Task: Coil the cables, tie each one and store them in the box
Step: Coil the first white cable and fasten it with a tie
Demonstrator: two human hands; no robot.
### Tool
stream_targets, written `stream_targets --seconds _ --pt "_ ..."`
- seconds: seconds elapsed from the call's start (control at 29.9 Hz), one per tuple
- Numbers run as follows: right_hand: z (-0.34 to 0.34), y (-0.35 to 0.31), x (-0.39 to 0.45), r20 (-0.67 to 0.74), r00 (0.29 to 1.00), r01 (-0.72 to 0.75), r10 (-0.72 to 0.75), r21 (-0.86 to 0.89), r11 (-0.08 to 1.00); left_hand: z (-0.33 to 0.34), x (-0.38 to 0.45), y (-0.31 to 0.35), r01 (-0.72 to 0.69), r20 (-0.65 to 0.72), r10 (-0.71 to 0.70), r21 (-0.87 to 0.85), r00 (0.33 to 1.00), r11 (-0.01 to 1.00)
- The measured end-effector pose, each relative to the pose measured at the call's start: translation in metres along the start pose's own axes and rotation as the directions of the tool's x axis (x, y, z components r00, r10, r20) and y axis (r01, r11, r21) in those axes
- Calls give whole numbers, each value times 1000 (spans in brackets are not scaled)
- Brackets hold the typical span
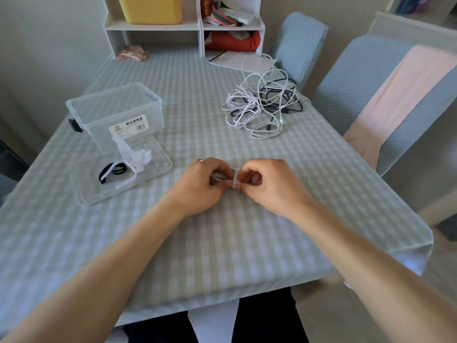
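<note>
Tying a small coiled cable near the middle of the table, toward its near edge.

Left hand (205, 184) curled round a small coiled cable (218, 178), mostly hidden in the grip; right hand (265, 183) pinching a white tie strap (236, 178) wrapped around the bundle between both hands. Clear box (116, 112) standing near the table's (222, 243) left edge, seemingly holding nothing yet, though hard to be sure through the plastic. Lid (158, 167) lying just in front of the box, carrying spare ties (134, 158) and a dark band (112, 170). Tangled pile of white and dark cables (262, 105) toward the far right corner, uncoiled. Judged early: first cable about tied, none stored, whole pile left.
</note>
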State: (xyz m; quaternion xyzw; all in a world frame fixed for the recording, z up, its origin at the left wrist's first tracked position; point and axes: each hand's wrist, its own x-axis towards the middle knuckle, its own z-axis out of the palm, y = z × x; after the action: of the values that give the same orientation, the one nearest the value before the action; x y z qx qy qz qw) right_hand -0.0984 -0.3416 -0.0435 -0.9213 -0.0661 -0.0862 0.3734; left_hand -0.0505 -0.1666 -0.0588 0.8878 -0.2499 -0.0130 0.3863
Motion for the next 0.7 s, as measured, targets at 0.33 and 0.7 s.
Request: stream_targets --seconds 0.33,0.7 --pt "8 -6 5 23 999 -24 28 -171 985 -4 -2 -9 -185 -18 185 -27 983 982" --pt "9 -21 9 -126 926 -293 357 356 887 -1 -13 -3 -193 -362 167 -39 917 980"
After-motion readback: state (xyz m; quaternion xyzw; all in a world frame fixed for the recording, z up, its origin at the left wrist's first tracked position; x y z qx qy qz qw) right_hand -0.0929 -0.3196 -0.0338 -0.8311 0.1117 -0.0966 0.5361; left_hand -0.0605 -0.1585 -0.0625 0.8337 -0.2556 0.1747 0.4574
